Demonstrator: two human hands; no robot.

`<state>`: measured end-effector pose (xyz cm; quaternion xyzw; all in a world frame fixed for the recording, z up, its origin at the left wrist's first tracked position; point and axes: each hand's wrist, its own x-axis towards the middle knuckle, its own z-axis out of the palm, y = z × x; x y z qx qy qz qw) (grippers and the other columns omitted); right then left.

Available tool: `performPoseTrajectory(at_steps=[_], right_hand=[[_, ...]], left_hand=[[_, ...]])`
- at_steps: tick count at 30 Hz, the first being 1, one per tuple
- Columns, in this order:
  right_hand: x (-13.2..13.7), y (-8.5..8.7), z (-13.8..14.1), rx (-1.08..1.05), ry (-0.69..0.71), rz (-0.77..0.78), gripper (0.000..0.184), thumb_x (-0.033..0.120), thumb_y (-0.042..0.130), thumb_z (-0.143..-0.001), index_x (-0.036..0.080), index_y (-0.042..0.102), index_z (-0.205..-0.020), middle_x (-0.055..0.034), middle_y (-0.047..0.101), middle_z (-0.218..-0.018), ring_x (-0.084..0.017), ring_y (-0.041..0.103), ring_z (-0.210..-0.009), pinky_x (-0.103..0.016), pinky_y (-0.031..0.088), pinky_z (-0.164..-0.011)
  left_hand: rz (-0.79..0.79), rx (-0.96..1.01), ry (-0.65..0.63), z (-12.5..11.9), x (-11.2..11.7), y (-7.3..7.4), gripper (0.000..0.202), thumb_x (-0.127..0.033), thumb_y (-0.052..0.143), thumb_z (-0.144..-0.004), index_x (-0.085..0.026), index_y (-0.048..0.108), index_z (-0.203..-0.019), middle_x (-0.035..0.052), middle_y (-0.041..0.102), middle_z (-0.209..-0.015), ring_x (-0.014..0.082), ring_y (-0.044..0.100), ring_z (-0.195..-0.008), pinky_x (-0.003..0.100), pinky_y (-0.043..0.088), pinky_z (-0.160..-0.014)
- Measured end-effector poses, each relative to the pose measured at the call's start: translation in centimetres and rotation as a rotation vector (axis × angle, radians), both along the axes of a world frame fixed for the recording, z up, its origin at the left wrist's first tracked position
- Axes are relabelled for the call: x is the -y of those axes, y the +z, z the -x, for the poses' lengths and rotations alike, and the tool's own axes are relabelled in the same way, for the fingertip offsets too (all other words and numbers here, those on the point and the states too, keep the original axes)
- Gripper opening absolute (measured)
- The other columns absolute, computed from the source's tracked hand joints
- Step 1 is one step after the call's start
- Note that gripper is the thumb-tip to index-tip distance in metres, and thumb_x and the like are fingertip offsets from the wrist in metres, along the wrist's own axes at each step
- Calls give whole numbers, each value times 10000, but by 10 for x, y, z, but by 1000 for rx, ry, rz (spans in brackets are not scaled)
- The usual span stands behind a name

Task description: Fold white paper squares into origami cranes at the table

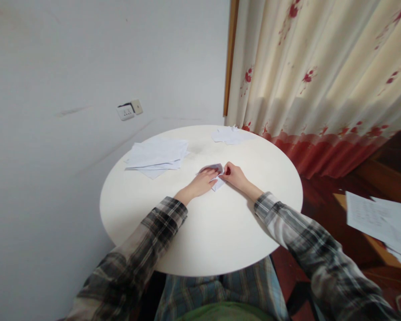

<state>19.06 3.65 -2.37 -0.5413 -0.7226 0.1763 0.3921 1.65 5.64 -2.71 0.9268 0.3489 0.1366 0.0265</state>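
A small folded piece of white paper (pixel 217 171) lies near the middle of a round white table (pixel 200 232). My left hand (pixel 203 182) rests flat on it with the fingers stretched out, pressing it down. My right hand (pixel 233 174) is at the paper's right edge, its fingers curled and pinched on the fold. Both arms wear plaid sleeves. Much of the paper is hidden under my hands.
A loose stack of white sheets (pixel 157 156) lies at the table's far left. Crumpled or folded white papers (pixel 230 134) sit at the far edge. More sheets (pixel 381 220) lie on a wooden surface at the right. A wall stands left, a flowered curtain (pixel 321 76) behind.
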Motion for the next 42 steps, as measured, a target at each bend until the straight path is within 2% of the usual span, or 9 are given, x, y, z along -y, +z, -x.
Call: performPoseTrajectory(at_steps=[6,14,22,28,32,42], right_hand=[[0,-1,0,0,3,-15,206,251,617,-642,206,419,-673,65,463,-587,-100,428,-548,-223,309,-539],[1,0,1,-5,11,-5,206,242,623,-649,198,431,-712,67,457,-603,-98,432,-559,-223,320,-549],[-4,-4,-1,-31,23,-145,250,216,623,-657,175,496,-868,-23,572,-830,-148,521,-752,-290,415,-704],[-6,-6,-2,-33,151,-146,397,181,622,-674,196,495,-1050,-58,606,-1008,-178,561,-921,-336,431,-821],[-6,-7,-2,-28,199,-121,417,165,612,-694,207,493,-1091,-55,617,-1039,-174,573,-949,-341,429,-860],[-8,-11,-2,28,167,-120,417,148,599,-708,180,498,-1111,-79,618,-1054,-175,581,-945,-348,441,-861]], left_hand=[[-8,31,33,0,0,0,352,-248,373,-878,-144,541,-1170,89,545,-1239,199,449,-1175,348,300,-1033],[-48,92,9,1,-6,-4,319,-231,400,-872,-129,571,-1122,84,594,-1172,192,502,-1116,336,359,-994],[-74,152,14,1,-4,-3,262,-219,439,-855,-142,628,-1020,85,648,-1047,195,551,-1030,325,415,-929],[-49,185,-18,-1,-1,3,229,-175,446,-842,-149,650,-944,72,666,-981,186,578,-968,313,429,-900],[-23,194,-37,-1,0,6,222,-149,449,-833,-147,657,-912,73,666,-971,178,583,-950,307,426,-895],[12,192,-32,-1,-1,8,227,-119,441,-822,-139,664,-787,71,673,-873,168,595,-859,275,438,-819]])
